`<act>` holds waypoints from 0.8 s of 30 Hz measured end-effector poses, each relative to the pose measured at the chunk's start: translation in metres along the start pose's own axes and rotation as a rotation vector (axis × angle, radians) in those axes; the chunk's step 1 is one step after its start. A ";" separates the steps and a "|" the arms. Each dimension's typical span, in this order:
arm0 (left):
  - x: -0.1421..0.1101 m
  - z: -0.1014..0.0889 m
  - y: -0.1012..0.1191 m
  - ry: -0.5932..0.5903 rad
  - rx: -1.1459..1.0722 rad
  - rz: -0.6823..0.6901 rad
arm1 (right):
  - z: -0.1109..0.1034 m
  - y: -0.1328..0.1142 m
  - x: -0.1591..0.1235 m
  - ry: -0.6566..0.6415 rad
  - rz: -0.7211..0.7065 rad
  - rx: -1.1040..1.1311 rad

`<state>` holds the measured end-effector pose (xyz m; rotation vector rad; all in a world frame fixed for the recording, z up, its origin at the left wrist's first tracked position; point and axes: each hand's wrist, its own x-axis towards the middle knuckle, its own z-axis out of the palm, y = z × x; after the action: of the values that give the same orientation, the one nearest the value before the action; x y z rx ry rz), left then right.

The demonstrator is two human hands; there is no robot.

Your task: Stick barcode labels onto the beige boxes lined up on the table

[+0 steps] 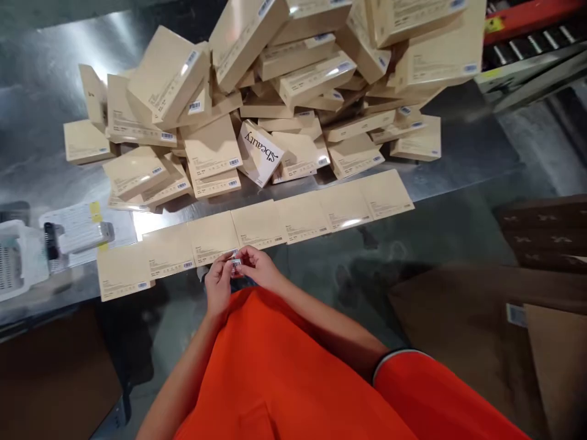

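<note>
A shiny metal table (pixel 36 85) carries a loose heap of tan boxes (pixel 213 146) around twelve o'clock, tipped at many angles. A row of seven flat boxes (pixel 257 221) lies along its near edge, roughly from nine o'clock to three. Papers (pixel 125 227) and a white basket (pixel 36 252) lie toward nine.

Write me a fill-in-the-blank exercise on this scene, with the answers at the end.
1. The row along the front edge of the table has ____ cream boxes.
2. The left hand and right hand hold a small label printed with a ____.
3. The white basket stands at the picture's ____ edge.

Answers: seven; barcode; left.
</note>
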<state>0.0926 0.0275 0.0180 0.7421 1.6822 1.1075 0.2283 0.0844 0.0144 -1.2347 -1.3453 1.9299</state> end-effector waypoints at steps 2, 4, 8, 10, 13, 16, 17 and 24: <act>-0.007 0.011 0.006 -0.015 -0.054 -0.021 | -0.006 0.001 -0.007 0.012 -0.026 0.075; -0.012 0.021 0.011 -0.049 -0.094 -0.033 | -0.016 0.000 -0.012 0.023 -0.034 0.052; -0.018 0.036 0.018 -0.107 -0.079 -0.032 | -0.036 -0.003 -0.023 0.057 -0.024 0.042; -0.020 0.043 0.020 -0.114 -0.037 -0.028 | -0.043 -0.003 -0.029 0.081 -0.021 0.030; -0.020 0.055 0.019 -0.101 0.053 -0.014 | -0.049 -0.002 -0.036 0.128 -0.037 -0.030; -0.019 0.066 0.017 -0.080 0.152 0.015 | -0.054 0.003 -0.040 0.202 -0.047 -0.095; -0.019 0.070 0.015 -0.071 0.186 0.023 | -0.055 0.005 -0.040 0.235 -0.046 -0.123; -0.008 0.080 -0.008 -0.111 0.350 0.060 | -0.098 0.014 -0.026 0.414 0.062 -0.435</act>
<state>0.1704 0.0445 0.0031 1.0606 1.7881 0.8022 0.3271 0.1055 0.0016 -1.7808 -1.5494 1.3433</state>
